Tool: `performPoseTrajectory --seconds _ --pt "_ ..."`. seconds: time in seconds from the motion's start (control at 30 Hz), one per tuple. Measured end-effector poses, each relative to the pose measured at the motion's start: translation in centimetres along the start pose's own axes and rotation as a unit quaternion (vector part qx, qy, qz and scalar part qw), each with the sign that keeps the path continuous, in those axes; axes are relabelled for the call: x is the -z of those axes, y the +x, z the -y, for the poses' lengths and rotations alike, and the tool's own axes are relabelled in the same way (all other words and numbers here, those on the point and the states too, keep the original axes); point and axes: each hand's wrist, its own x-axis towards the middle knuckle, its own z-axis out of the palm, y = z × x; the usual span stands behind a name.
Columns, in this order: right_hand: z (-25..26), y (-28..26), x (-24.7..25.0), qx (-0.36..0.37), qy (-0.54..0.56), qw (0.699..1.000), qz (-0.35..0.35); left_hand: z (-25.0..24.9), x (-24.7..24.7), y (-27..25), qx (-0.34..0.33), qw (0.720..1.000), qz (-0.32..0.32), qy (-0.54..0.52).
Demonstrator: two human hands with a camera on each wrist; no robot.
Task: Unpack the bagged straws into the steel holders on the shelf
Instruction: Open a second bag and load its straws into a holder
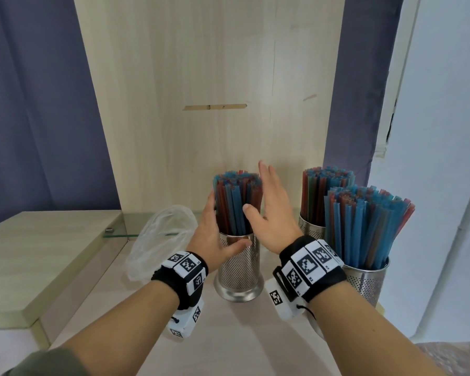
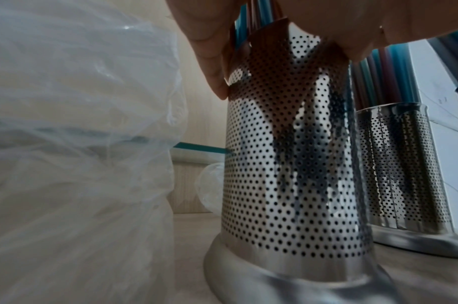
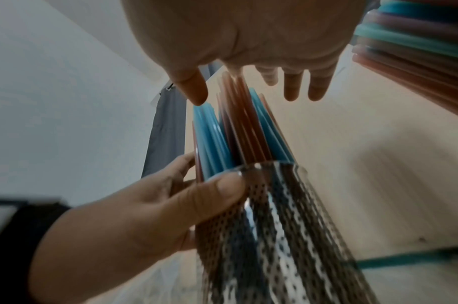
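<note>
A perforated steel holder (image 1: 239,264) stands mid-shelf, packed with blue and red straws (image 1: 236,202). My left hand (image 1: 217,226) cups the bundle from the left with straight fingers, and its thumb lies across the holder's rim (image 3: 222,185). My right hand (image 1: 266,196) is held flat and open against the right side of the straws, fingers pointing up. The right wrist view shows its fingers (image 3: 292,86) spread above the straws (image 3: 238,133), holding nothing. The holder (image 2: 287,164) fills the left wrist view.
An empty clear plastic bag (image 1: 160,234) lies just left of the holder. Two more steel holders full of straws stand at the right, one at the back (image 1: 312,226) and one in front (image 1: 366,280). A glass ledge (image 1: 120,229) and a wooden step sit at the left.
</note>
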Motion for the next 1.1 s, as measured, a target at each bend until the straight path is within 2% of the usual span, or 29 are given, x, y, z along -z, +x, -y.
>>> performPoseTrajectory --seconds 0.07,0.17,0.27,0.37,0.53,0.7,0.8,0.93,1.07,1.1 --pt "0.1 -0.7 -0.6 0.0 -0.022 1.0 0.016 0.0 0.1 0.0 -0.009 1.0 0.001 -0.015" --pt "0.1 -1.4 -1.0 0.006 -0.019 1.0 -0.01 -0.3 0.2 -0.1 -0.016 1.0 0.003 -0.017" --pt "-0.1 -1.6 -1.2 0.002 -0.014 1.0 0.005 -0.7 0.3 -0.2 -0.024 1.0 0.001 -0.014" --pt "-0.3 -1.7 -1.4 0.009 0.042 0.999 -0.024 -1.0 0.3 -0.4 -0.035 0.999 -0.003 -0.006" --pt "-0.1 -2.4 -1.5 -0.028 0.142 0.989 -0.018 -1.0 0.5 -1.2 -0.021 1.0 -0.013 0.001" --pt "-1.4 -4.1 -2.7 -0.154 0.244 0.955 0.069 -1.1 1.2 -2.2 0.015 0.999 -0.044 0.011" --pt "-1.9 -5.2 -4.1 -0.145 0.242 0.956 0.076 -0.9 1.7 -2.8 0.044 0.997 -0.058 0.019" --pt "-1.7 -5.8 -5.4 -0.143 0.22 0.962 0.08 0.0 2.6 -3.6 0.095 0.995 -0.023 0.002" --pt "-2.0 -5.5 -6.0 -0.188 0.286 0.931 0.125 0.6 3.5 -4.5 0.109 0.994 -0.022 -0.003" --pt "-2.0 -5.4 -5.9 -0.205 0.273 0.93 0.133 0.7 3.8 -4.6 0.108 0.994 -0.026 0.007"
